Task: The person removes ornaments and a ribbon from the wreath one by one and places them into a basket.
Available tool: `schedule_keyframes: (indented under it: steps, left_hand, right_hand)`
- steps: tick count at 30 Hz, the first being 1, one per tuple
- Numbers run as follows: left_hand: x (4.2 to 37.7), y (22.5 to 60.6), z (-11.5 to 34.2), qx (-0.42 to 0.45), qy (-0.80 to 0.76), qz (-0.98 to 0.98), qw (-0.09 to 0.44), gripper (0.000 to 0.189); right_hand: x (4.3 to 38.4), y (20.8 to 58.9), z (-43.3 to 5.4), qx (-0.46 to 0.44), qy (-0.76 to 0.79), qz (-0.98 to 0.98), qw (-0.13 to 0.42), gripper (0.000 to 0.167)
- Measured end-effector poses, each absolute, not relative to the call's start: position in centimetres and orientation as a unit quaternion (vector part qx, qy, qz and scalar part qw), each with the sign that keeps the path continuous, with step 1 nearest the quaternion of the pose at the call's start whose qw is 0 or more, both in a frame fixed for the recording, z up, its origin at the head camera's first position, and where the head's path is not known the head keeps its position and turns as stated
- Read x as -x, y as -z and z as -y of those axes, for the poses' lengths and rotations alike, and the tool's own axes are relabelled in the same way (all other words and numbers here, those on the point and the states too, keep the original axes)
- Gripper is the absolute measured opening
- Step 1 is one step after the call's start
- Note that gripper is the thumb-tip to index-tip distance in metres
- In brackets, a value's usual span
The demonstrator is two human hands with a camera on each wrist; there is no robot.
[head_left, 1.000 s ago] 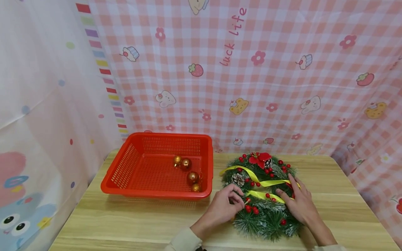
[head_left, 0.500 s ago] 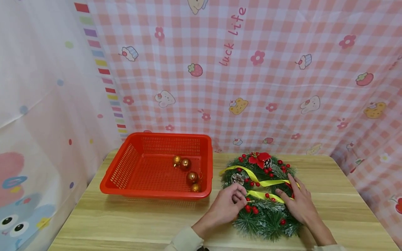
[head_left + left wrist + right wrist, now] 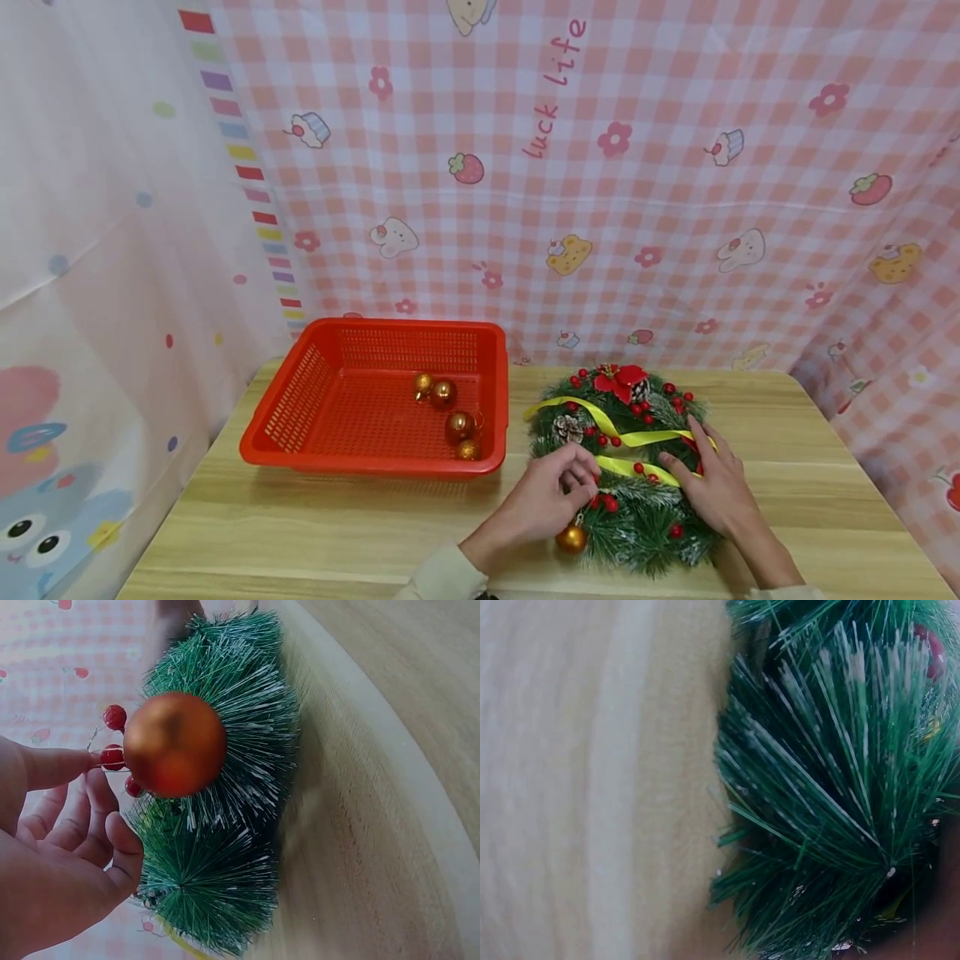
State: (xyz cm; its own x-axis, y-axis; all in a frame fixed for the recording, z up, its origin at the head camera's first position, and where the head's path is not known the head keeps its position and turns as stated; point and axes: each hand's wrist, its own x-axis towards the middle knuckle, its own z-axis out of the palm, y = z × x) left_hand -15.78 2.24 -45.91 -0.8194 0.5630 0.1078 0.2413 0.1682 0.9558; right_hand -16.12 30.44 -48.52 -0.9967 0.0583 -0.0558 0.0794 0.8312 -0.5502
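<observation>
A green wreath [image 3: 645, 525] with red berries, pinecones and a red flower [image 3: 621, 382] lies on the table. Yellow ribbon [image 3: 652, 436] runs loosely across it. At the wreath's left side my left hand [image 3: 543, 496] pinches the thin string of an orange-gold Christmas ball [image 3: 572, 538] between thumb and finger. In the left wrist view the ball [image 3: 175, 745] hangs before the green needles, beside a few red berries [image 3: 114, 718]. My right hand [image 3: 716, 479] rests on the wreath's right side with its fingers spread over the ribbon.
A red plastic basket [image 3: 375, 462] stands left of the wreath, with several gold and bronze balls [image 3: 460, 426] at its right end. The wooden table [image 3: 337, 533] reaches back to a pink checked curtain [image 3: 420, 167].
My left hand has shifted slightly right over the wreath. The orange-gold ball, mostly hidden before, now shows below the hand. My right hand stays put.
</observation>
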Motion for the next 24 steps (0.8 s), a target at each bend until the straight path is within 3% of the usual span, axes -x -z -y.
schedule_keyframes:
  steps: [24]
  left_hand:
    - [15.0, 44.5, -1.0, -0.265, -0.611, -0.732, 0.145, 0.017]
  right_hand:
    - [16.1, 48.5, -30.4, -0.038, 0.287, -0.957, 0.022, 0.09]
